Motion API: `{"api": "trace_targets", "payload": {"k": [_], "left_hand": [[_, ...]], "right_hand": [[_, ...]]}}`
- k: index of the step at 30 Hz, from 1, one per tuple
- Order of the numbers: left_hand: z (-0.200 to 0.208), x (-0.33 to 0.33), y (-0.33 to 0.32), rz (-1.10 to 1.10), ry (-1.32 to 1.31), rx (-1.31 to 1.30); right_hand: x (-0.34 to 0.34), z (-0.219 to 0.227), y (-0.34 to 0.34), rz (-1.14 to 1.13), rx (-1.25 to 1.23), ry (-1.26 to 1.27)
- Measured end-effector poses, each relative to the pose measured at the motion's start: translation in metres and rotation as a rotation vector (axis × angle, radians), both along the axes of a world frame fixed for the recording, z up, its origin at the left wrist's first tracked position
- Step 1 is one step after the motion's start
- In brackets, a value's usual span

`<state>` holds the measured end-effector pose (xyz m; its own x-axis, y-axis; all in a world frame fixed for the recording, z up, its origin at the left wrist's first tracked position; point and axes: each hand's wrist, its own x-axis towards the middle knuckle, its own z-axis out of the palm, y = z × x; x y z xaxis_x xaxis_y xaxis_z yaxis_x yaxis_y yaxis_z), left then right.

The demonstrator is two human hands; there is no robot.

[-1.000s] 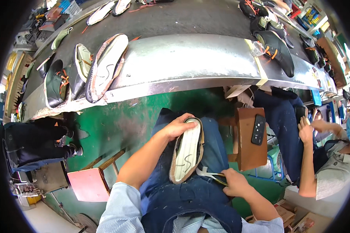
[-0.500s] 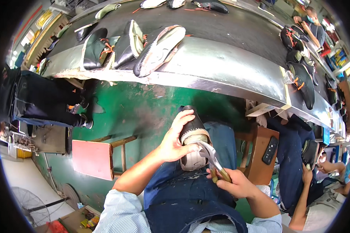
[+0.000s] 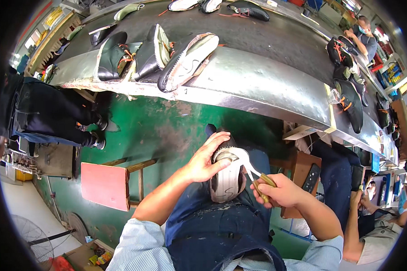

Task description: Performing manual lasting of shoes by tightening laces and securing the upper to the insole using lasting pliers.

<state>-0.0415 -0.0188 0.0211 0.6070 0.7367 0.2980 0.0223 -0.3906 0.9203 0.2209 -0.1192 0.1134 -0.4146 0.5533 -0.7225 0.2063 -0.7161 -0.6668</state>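
A black shoe upper on a last (image 3: 227,184) rests on my lap, its pale underside facing up and a serrated edge round the toe. My left hand (image 3: 207,159) is closed over its left side, thumb lying across the underside. My right hand (image 3: 280,192) grips a pair of pincers (image 3: 243,159) by the olive-yellow handles. The metal jaws are at the right edge of the upper, near my left thumb; their exact bite cannot be made out.
Several black shoes, one a pale-soled shoe (image 3: 188,62), stand on the metal-edged bench (image 3: 267,83) ahead. A pink-topped stool (image 3: 105,186) is at left, a brown stool (image 3: 298,180) at right. People stand or sit on both sides; a fan (image 3: 31,237) is lower left.
The pincers have swung up and to the right, their jaws turned across the shoe's edge. My right hand has moved up and right with them. My left hand keeps its hold on the shoe.
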Motion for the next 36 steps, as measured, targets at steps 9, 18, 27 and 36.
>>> {"api": "trace_targets", "payload": {"k": [9, 18, 27, 36], "left_hand": [[-0.037, 0.023, 0.026, 0.14, -0.044, 0.025], [-0.04, 0.015, 0.021, 0.077, -0.054, -0.232], [-0.037, 0.027, 0.017, 0.198, -0.092, -0.303], [-0.036, 0.012, -0.021, 0.189, -0.161, -0.635]], "right_hand": [[-0.015, -0.141, 0.007, -0.149, 1.208, -0.495], [-0.019, -0.091, -0.027, 0.018, 1.043, -0.678], [-0.007, -0.034, -0.02, -0.113, 0.734, -0.304], [-0.02, -0.111, -0.008, -0.27, 0.828, -0.482]]}}
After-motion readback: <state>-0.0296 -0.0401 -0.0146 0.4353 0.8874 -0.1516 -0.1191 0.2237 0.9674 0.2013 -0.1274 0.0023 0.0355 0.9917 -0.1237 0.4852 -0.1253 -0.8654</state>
